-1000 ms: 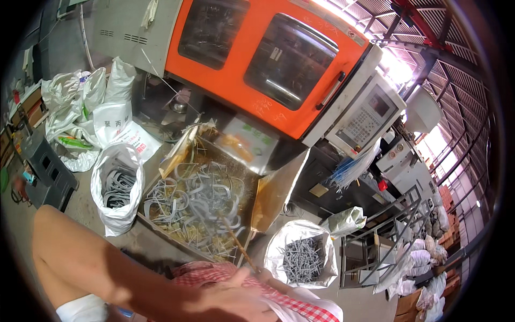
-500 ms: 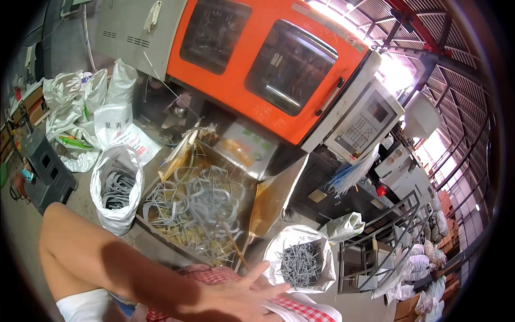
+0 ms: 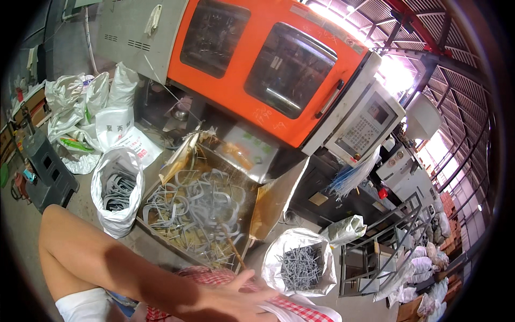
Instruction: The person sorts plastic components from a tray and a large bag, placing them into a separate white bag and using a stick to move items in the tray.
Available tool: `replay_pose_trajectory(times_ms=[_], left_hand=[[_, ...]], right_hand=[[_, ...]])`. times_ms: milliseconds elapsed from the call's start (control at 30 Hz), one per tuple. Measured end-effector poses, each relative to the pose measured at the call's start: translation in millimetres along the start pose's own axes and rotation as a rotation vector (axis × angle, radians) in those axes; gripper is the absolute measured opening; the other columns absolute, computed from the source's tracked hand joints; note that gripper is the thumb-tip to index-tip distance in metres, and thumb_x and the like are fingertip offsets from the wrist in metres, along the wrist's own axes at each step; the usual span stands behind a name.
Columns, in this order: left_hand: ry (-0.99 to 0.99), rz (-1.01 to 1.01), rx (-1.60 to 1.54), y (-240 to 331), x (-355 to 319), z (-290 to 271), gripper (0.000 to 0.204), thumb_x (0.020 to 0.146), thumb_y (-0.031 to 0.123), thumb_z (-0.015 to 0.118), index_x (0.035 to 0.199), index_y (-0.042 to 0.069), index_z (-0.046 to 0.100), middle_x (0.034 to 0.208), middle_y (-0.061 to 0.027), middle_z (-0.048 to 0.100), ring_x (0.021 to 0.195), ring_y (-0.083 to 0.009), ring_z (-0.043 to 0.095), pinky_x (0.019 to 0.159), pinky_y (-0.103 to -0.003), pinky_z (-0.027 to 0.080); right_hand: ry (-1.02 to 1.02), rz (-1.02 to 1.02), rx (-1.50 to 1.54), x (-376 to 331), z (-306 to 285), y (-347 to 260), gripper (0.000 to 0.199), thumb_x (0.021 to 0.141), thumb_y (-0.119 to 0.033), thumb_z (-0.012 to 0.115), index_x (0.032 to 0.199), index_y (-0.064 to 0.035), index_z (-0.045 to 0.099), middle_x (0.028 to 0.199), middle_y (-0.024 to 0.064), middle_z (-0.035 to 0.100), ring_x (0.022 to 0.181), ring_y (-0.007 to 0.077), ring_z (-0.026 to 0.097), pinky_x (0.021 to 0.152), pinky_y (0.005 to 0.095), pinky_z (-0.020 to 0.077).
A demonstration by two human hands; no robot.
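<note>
My left forearm crosses the lower part of the view from the left. My left hand (image 3: 236, 301) is at the bottom centre, fingers stretched and apart, with nothing seen in it. It lies over or just above the red-and-white checked cloth (image 3: 206, 276) that I wear; contact is unclear. Beyond it stands a large open box (image 3: 248, 249) of tangled grey plastic strips (image 3: 198, 201), with a thin brown stick (image 3: 232, 244) leaning in it. Close to my fingertips, on the right, is a white sack (image 3: 272, 260) of small grey plastic pieces (image 3: 301, 268). My right hand is outside the view.
A white sack (image 3: 101, 185) holding curved grey parts stands left of the box. Behind is an orange-doored machine (image 3: 230, 80) with a control panel (image 3: 365, 123). A dark plastic stool (image 3: 51, 169) and piled bags (image 3: 80, 110) are at left; a metal frame (image 3: 343, 268) is at right.
The fingers of my left hand have drawn slightly left and down, away from the rim of the right sack. The whole view has shifted a little. The sacks and box stay put.
</note>
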State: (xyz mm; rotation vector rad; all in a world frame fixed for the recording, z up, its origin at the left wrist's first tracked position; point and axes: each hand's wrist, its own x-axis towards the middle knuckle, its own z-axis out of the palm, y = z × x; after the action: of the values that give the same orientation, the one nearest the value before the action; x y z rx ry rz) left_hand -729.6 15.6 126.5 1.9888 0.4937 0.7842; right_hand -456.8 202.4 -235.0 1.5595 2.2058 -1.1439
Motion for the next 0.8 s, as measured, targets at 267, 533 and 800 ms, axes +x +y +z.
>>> replay_pose_trajectory(times_ms=[267, 533, 800], left_hand=[[0.019, -0.066, 0.009, 6.5, -3.3, 0.4, 0.023, 0.086, 0.022, 0.055, 0.095, 0.001, 0.058, 0.100, -0.0142, 0.056, 0.088, -0.0284, 0.052, 0.078, -0.036, 0.042], [0.008, -0.096, 0.002, 10.8, -5.6, -0.6, 0.024, 0.086, 0.022, 0.054, 0.097, 0.001, 0.057, 0.101, -0.0142, 0.055, 0.090, -0.0278, 0.052, 0.080, -0.035, 0.041], [-0.008, -0.137, 0.002, 20.3, -11.3, 0.5, 0.025, 0.086, 0.022, 0.053, 0.099, 0.001, 0.056, 0.103, -0.0141, 0.055, 0.091, -0.0273, 0.051, 0.081, -0.034, 0.040]], right_hand=[[-0.023, -0.019, 0.018, 9.1, 5.4, -5.4, 0.029, 0.077, -0.020, 0.059, 0.101, -0.0055, 0.055, 0.087, 0.0147, 0.061, 0.079, 0.0248, 0.060, 0.067, 0.0349, 0.0462], [-0.022, -0.014, 0.038, 9.7, 7.8, -0.7, 0.025, 0.077, -0.019, 0.058, 0.098, -0.0053, 0.056, 0.085, 0.0140, 0.061, 0.078, 0.0236, 0.059, 0.066, 0.0346, 0.0460], [-0.025, -0.043, 0.068, 16.4, 15.3, 8.6, 0.022, 0.077, -0.018, 0.057, 0.094, -0.0051, 0.057, 0.084, 0.0134, 0.061, 0.078, 0.0225, 0.059, 0.065, 0.0342, 0.0458]])
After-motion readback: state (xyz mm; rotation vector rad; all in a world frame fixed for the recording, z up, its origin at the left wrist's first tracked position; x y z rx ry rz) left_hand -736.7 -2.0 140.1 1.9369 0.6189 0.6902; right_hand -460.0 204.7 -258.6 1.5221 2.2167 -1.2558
